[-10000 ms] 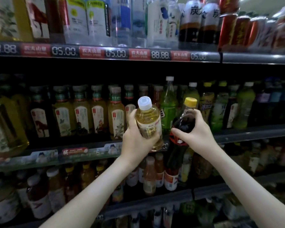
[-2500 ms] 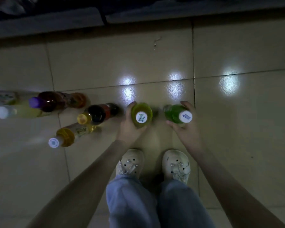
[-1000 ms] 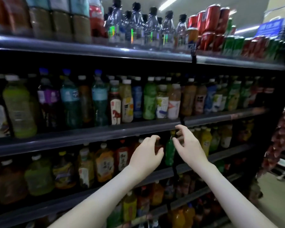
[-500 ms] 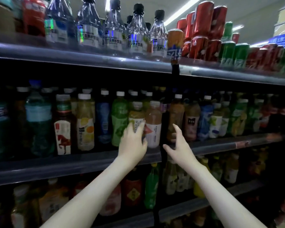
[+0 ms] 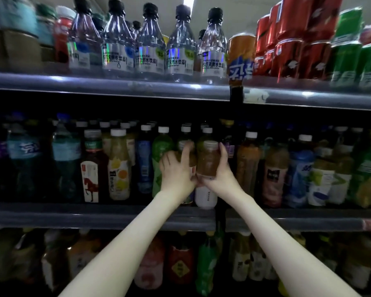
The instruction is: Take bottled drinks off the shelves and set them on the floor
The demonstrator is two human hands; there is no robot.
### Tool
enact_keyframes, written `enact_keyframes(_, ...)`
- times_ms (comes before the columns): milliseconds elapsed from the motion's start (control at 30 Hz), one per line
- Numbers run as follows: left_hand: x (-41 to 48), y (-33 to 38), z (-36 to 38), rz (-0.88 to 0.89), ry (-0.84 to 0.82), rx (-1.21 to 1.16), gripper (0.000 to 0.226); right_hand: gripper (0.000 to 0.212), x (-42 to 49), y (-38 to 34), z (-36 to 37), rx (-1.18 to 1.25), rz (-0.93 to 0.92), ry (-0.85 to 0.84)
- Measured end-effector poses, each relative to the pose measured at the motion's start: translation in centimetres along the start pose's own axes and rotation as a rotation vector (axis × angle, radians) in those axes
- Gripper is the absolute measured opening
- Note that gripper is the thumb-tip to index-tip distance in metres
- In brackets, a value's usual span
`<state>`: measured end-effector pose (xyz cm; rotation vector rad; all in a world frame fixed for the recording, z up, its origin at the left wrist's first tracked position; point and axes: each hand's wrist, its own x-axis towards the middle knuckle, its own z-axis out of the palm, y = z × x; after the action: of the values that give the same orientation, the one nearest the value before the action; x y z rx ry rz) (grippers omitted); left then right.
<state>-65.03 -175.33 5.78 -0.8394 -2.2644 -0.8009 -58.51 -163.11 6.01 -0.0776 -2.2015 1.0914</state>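
– The middle bottle (image 5: 207, 161)?
– Brown drink, white cap. The neighbour bottle (image 5: 192, 162) is brown too, its label white with a red edge.
– And up on the grey shelf (image 5: 94, 82)?
– Clear bottles (image 5: 180, 46) with black caps, red cans (image 5: 287, 43), green cans (image 5: 349, 58), one orange can (image 5: 241, 54) with a blue band.

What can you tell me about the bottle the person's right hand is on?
The bottle looks like clear plastic, with a white cap, brown drink in its upper half and a white label below. It is upright at the front of the middle shelf. The right hand grips its middle; whether it is lifted is unclear.
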Motion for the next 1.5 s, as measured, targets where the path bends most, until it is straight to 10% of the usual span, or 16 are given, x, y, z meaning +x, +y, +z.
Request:
enact_keyframes(133,-0.7,-0.5,-0.9,0.005,0.041,-0.17,0.101,0.103,0.2,0.1,-0.3,0.029,0.0,-0.01)
enact_keyframes(300,-2.1,-1.0,-2.0,-0.012,0.055,-0.183,0.088,0.033,-0.2,0.8,-0.7,0.065,-0.078,0.038)
enact_keyframes(933,-6.8,0.2,-6.8,0.056,0.06,-0.469,0.079,0.077,-9.5,-5.0,-1.8,0.045,-0.026,0.295)
enact_keyframes(1500,-32.2,-12.8,-4.9,-0.426,-0.552,-0.408,0.08,0.059,-30.0,3.1,14.6,0.191,0.352,-0.285)
